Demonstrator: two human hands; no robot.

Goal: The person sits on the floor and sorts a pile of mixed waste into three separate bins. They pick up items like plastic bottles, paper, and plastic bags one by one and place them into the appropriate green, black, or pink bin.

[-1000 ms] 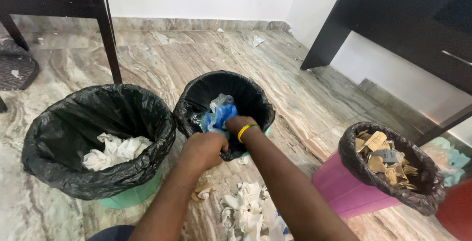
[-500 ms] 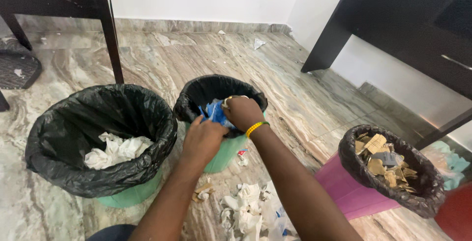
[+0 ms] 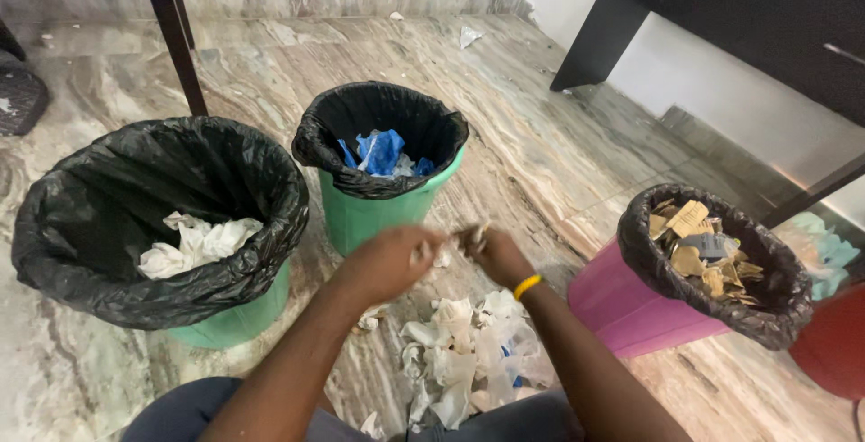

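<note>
My left hand (image 3: 386, 262) and my right hand (image 3: 491, 253), with a yellow band on its wrist, hover close together over the floor in front of the middle green bin (image 3: 356, 217). Both are blurred. Small pale scraps show between the fingers of each hand, and the hands seem to pinch them. Below the hands lies a pile of crumpled white paper (image 3: 464, 361) with a bit of blue in it. The middle bin has a black liner and holds blue plastic bags (image 3: 378, 151).
A larger green bin (image 3: 230, 320) with a black liner holds white paper (image 3: 194, 244) at the left. A pink bin (image 3: 622, 311) at the right holds cardboard pieces (image 3: 703, 248). Dark table legs (image 3: 176, 32) and a dark desk (image 3: 748, 18) stand behind on the marble floor.
Both hands have left the middle bin and come down toward the floor pile. The blue bags stay in the bin, and the view has tilted downward.
</note>
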